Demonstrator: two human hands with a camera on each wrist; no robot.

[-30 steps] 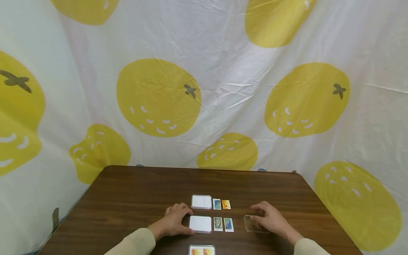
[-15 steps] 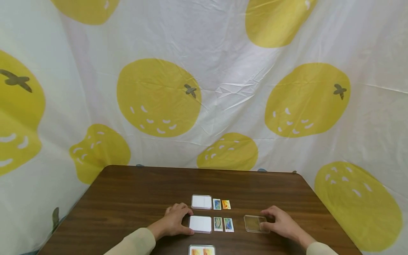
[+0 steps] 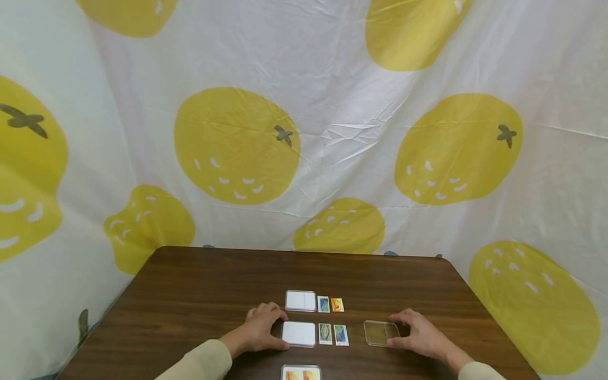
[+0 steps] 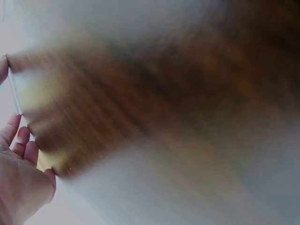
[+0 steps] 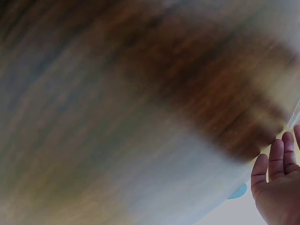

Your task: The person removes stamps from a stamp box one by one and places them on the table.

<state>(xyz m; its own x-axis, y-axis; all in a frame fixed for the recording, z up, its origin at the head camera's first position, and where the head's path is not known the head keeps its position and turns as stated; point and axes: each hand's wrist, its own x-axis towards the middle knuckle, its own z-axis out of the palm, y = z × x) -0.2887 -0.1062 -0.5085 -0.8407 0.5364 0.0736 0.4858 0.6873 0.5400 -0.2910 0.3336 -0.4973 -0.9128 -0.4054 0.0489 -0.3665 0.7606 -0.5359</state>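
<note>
In the head view my left hand [image 3: 263, 328] is at the left side of a clear plastic case [image 3: 298, 334] with a white insert. Its index finger and thumb hold the case's two left corners. My right hand [image 3: 418, 333] spans the right end of a clear, see-through lid [image 3: 377, 333], thumb at the near edge and index finger at the far edge. Between case and lid lie two small stamps, a greenish one [image 3: 325, 334] and a blue one [image 3: 341, 335]. The left wrist view shows a case edge [image 4: 15, 93] between thumb and finger.
Farther back sits another white-filled case [image 3: 300, 301], beside a blue stamp [image 3: 323, 304] and an orange stamp [image 3: 337, 305]. A case with two orange stamps [image 3: 301, 373] is cut off at the bottom. A lemon-print cloth [image 3: 332, 158] hangs behind the brown table [image 3: 214, 274].
My right hand has shifted right from over the clear lid, and its thumb and index finger are now at the lid's right end. The left hand and the stamps have stayed in place.
</note>
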